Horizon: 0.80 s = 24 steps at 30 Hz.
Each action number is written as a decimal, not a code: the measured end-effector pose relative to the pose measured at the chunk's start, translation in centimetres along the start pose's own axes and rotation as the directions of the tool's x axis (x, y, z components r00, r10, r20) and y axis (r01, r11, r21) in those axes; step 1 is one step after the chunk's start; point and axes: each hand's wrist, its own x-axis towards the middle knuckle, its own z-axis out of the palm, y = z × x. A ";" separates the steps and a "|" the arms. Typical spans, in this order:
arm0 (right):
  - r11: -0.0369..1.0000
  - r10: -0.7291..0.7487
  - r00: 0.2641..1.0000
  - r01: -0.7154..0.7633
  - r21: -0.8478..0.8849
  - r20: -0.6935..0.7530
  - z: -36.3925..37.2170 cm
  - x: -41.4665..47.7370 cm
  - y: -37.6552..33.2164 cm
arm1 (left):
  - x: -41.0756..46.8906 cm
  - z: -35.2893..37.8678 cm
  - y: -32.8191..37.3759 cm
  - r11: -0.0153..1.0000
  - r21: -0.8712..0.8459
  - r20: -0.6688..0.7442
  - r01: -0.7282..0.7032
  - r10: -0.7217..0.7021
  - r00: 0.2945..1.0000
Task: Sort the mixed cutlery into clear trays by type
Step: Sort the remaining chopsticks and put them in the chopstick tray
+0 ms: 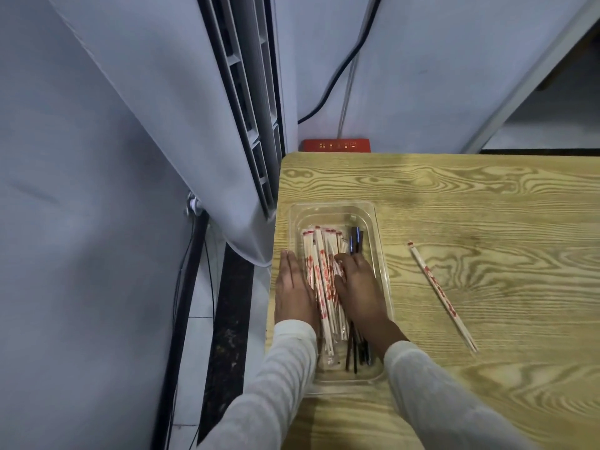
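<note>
Seemingly midway: wrapped chopsticks (319,271) + dark chopsticks (355,240) share one clear tray (378,241) at L edge of table (487,222), L hand (293,287) flat, fingers straight against the bundle, R hand (357,287) fingers bent onto it, grip unclear; stray pair (441,295) lies loose rightward, well apart.

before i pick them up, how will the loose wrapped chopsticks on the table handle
Probably light and stiff: the wrapped chopsticks look thin and straight. Their wrapper may slip when pinched. Lying flat, they seem unlikely to roll.
</note>
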 end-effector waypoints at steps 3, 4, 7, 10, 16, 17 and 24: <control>0.999 0.035 0.999 -0.034 0.040 -0.022 -0.1 0.2 -0.3 | -0.2 0.2 0.2 1.000 -0.014 -0.016 0.001 -0.001 1.000; 0.997 0.052 0.998 -0.050 0.059 -0.033 -0.2 0.3 -0.4 | -0.3 0.2 0.2 1.000 -0.011 -0.025 0.000 0.000 1.000; 0.992 0.100 0.994 -0.096 0.087 -0.042 -0.2 0.3 -0.7 | -0.4 0.4 0.2 1.000 -0.001 -0.050 -0.008 0.008 0.999; 0.986 0.113 0.992 -0.106 0.125 -0.050 -0.2 0.4 -1.1 | -0.4 0.5 0.2 1.000 0.002 -0.064 -0.003 0.003 0.998; 0.971 0.139 0.986 -0.118 0.207 -0.091 -0.4 0.2 -1.4 | -0.4 0.6 0.1 1.000 0.004 -0.057 -0.022 0.022 0.998; 0.970 0.144 0.985 -0.122 0.209 -0.092 -0.4 0.1 -1.4 | -0.3 0.6 0.1 1.000 -0.005 -0.058 -0.018 0.018 0.998; 0.980 0.198 0.978 -0.196 0.048 -0.063 0.0 -0.8 -2.0 | -0.3 1.0 0.2 0.999 0.035 -0.072 0.010 -0.008 0.997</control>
